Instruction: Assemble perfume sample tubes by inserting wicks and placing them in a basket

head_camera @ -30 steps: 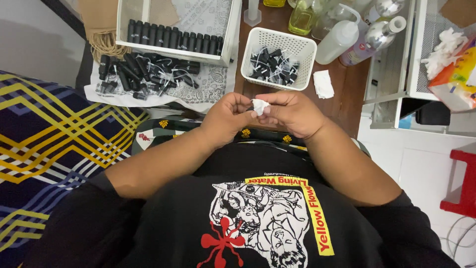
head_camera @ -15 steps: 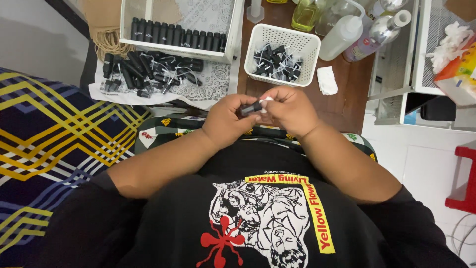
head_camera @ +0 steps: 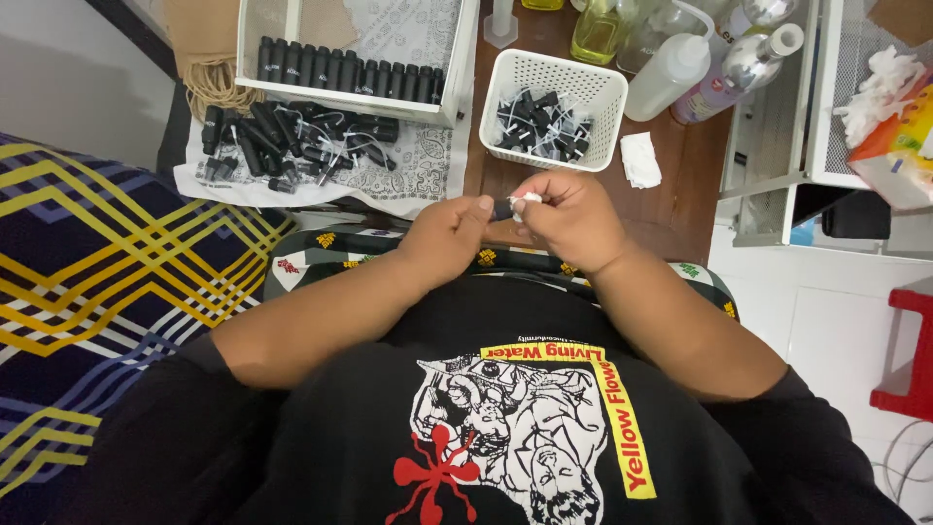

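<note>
My left hand (head_camera: 449, 233) pinches a small black vial (head_camera: 501, 208) by one end, held level over the table edge. My right hand (head_camera: 569, 216) presses a small white tissue piece (head_camera: 526, 199) against the vial's other end. Both hands meet just in front of my chest. Straight ahead stands a white perforated basket (head_camera: 603, 92) filled with several black sprayer caps. To the left, several loose black vials (head_camera: 292, 141) lie on a patterned white cloth (head_camera: 418, 170).
A white tray (head_camera: 465, 58) holds a row of upright black vials. Clear and yellow bottles (head_camera: 671, 68) stand at the back right beside a folded tissue (head_camera: 639, 158). A white wire shelf (head_camera: 826, 107) and a red stool (head_camera: 909, 350) sit right; a patterned blanket (head_camera: 107, 272) lies left.
The vial has turned level between my hands, and the white tissue has shifted from above my fingers to the vial's right end. Both hands rose slightly toward the basket.
</note>
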